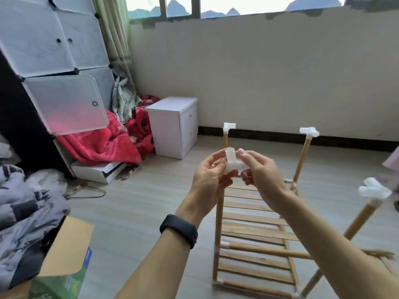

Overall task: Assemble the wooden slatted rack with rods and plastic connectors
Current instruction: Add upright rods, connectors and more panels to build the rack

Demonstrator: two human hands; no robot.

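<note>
We see a small white plastic connector point(234, 164), milky and half see-through, with one short tube pointing up and others branching off sideways. Both hands hold it at chest height. The left hand point(212, 175) curls its fingers round the connector's left side, and the right hand point(261, 171) pinches its right side between thumb and fingers, so neither hand is spread wide. A black wristband point(179, 230) sits on the left wrist.

Below and just behind the hands stands the half-built rack point(254, 223) on the floor point(133, 212), with pale wooden slats lying in rows between its side rails. The near left rod point(219, 219) rises straight up to the left hand, and its top is hidden behind that hand. Three other upright rods already wear white caps: the far left cap point(228, 126), the far right cap point(309, 132) and the near right cap point(373, 188), all well apart from the held connector.
</note>
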